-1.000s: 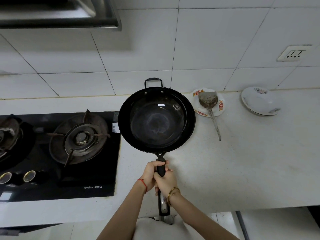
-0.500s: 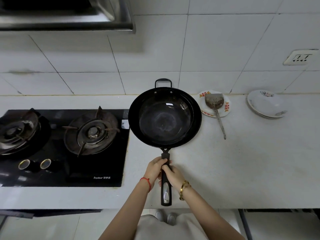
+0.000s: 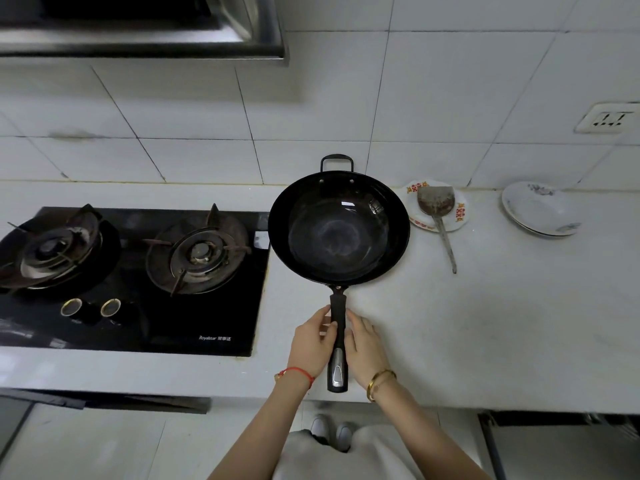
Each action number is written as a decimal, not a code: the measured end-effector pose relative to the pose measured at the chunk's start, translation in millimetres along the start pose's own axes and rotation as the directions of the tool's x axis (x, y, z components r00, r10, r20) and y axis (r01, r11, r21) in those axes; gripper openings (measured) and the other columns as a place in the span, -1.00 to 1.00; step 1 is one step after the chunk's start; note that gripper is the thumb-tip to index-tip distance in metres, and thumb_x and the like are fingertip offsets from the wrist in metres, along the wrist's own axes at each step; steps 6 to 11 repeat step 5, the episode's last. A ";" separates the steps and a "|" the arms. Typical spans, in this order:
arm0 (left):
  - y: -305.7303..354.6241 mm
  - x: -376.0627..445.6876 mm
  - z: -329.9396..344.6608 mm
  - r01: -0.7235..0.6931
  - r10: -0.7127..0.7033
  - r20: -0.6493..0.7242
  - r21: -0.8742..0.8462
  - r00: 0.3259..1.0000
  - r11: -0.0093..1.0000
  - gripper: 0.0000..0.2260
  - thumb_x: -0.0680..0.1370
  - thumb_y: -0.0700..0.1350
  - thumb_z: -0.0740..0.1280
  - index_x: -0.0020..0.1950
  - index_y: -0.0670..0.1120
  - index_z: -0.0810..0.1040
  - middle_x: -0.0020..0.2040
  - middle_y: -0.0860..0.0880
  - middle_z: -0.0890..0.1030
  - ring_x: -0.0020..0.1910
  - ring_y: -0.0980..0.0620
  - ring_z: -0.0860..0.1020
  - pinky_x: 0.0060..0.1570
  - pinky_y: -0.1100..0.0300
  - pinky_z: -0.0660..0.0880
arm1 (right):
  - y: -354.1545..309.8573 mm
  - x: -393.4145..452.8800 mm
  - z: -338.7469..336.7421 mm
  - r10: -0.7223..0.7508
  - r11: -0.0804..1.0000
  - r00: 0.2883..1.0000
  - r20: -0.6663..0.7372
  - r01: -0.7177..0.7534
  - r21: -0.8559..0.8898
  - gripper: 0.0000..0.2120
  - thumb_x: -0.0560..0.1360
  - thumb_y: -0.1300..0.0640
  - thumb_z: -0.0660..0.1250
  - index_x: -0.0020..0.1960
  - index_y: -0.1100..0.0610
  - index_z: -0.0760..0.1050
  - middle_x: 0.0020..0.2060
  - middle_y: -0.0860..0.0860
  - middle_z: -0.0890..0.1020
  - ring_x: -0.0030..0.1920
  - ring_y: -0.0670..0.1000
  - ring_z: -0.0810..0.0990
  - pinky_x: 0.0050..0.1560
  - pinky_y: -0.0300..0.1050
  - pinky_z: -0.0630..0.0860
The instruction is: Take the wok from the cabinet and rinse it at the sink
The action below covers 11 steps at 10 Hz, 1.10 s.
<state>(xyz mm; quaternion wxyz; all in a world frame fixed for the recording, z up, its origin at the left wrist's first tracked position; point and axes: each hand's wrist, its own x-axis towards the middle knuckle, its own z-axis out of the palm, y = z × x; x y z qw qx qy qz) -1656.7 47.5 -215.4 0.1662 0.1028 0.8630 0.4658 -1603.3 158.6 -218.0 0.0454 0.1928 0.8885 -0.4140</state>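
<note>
**Inspector:** Head view. Report the position of the wok (image 3: 338,227).

**Assistant:** It sits on the white countertop (image 3: 485,323), bowl up, just right of the black gas hob (image 3: 214,317). Its left rim overlaps the hob's right edge. The small loop handle faces the tiled wall; the long handle (image 3: 338,341) runs straight back toward the person and ends near the counter's front edge. The bowl shows a dull sheen; whether it is wet or only worn cannot be told.

**Inspector:** The hands?

**Assistant:** The left hand (image 3: 313,342) lies against the left side of the long handle, thumb touching it, fingers nearly straight. The right hand (image 3: 363,346) lies against the right side, fingers extended forward along it. Neither hand wraps the handle; both read as released, flanking it with light contact. A red cord is on the left wrist, a gold bangle on the right.

**Inspector:** Surroundings?

**Assistant:** Two burners on the hob, two knobs (image 3: 90,307) at its front. Right of the wok, a patterned plate (image 3: 460,216) holds a metal spatula (image 3: 437,216), blade on the plate, handle trailing onto the counter. Farther right, well apart, stacked white plates (image 3: 540,209) rest tilted near the wall. A wall socket (image 3: 607,118) sits above them. A range hood (image 3: 145,32) hangs over the hob. Below the counter edge, pale clothing and shoe tips are visible.
</note>
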 end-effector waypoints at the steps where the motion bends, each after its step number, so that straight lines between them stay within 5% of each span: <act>1: 0.8 -3.6 -1.1 -0.046 0.047 -0.007 0.029 0.999 0.998 -0.65 0.61 -0.11 0.23 0.40 -0.01 0.45 0.10 0.00 0.66 -0.01 0.06 0.63 0.10 0.20 0.55 | 1.3 -0.4 1.7 -0.019 0.999 1.000 -0.010 0.019 -0.035 -0.55 0.65 0.19 0.03 0.53 0.10 0.19 0.41 0.01 0.38 0.36 0.05 0.30 0.41 -0.13 0.24; 11: -0.7 -0.9 -7.8 -0.063 0.065 -0.013 0.098 0.998 0.993 -0.63 0.61 -0.07 0.22 0.43 -0.03 0.42 0.16 -0.02 0.65 0.07 0.06 0.61 0.12 0.27 0.48 | -4.1 1.1 -0.7 -0.027 0.995 0.998 -0.065 0.021 -0.101 -0.55 0.65 0.13 0.05 0.53 0.13 0.18 0.45 0.03 0.35 0.42 0.04 0.26 0.45 -0.10 0.24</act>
